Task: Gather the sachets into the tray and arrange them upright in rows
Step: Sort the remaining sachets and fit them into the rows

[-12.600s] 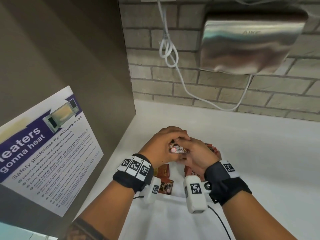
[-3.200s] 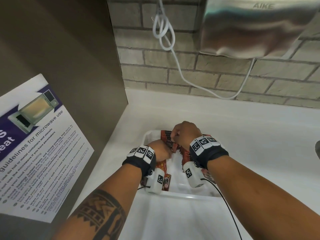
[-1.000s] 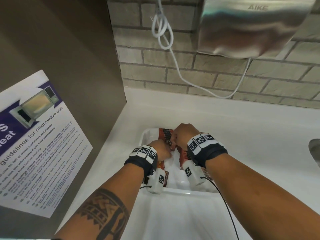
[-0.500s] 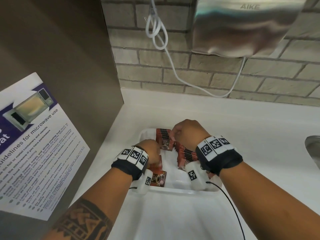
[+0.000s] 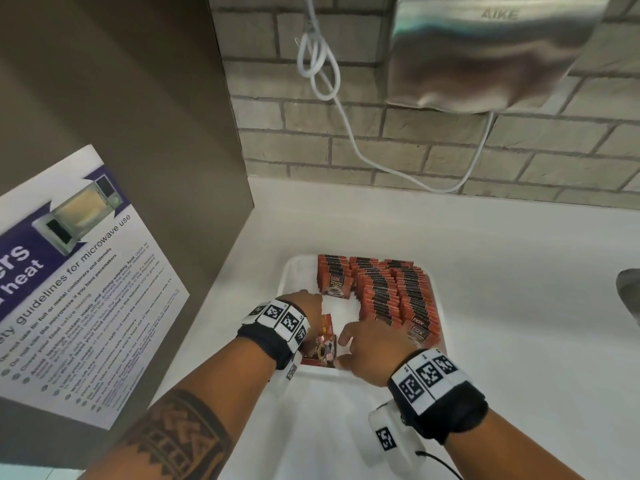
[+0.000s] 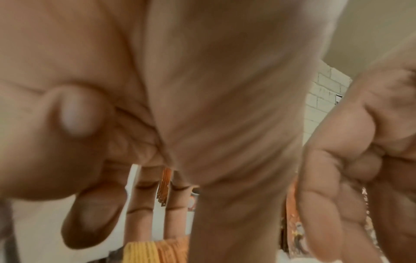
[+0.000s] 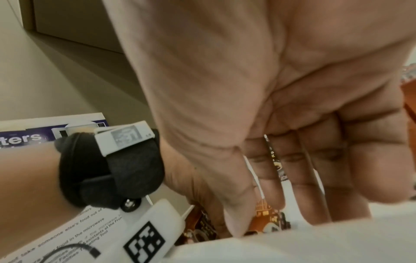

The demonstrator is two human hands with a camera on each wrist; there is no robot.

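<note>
A white tray [image 5: 290, 276] sits on the white counter. Red-orange sachets [image 5: 388, 292] stand upright in rows along its back and right side. A few loose sachets [image 5: 323, 349] lie and lean in the near left corner. My left hand [image 5: 307, 304] reaches into the tray's left part; its fingers [image 6: 139, 199] point straight down in front of the back row [image 6: 164, 185] and hold nothing that I can see. My right hand [image 5: 363, 344] hovers over the loose sachets [image 7: 268, 222], fingers straight, thumb [image 7: 236, 213] touching one.
A steel hand dryer [image 5: 485, 53] hangs on the brick wall, with a looped white cable [image 5: 318, 64] beside it. A brown panel with a microwave safety poster [image 5: 69, 289] bounds the left. A sink edge [image 5: 628, 292] shows at far right. Bare counter [image 5: 502, 306] lies right of the tray.
My right hand has left the back row and come down to the loose sachets in the near left corner. The left hand has shifted slightly farther into the tray.
</note>
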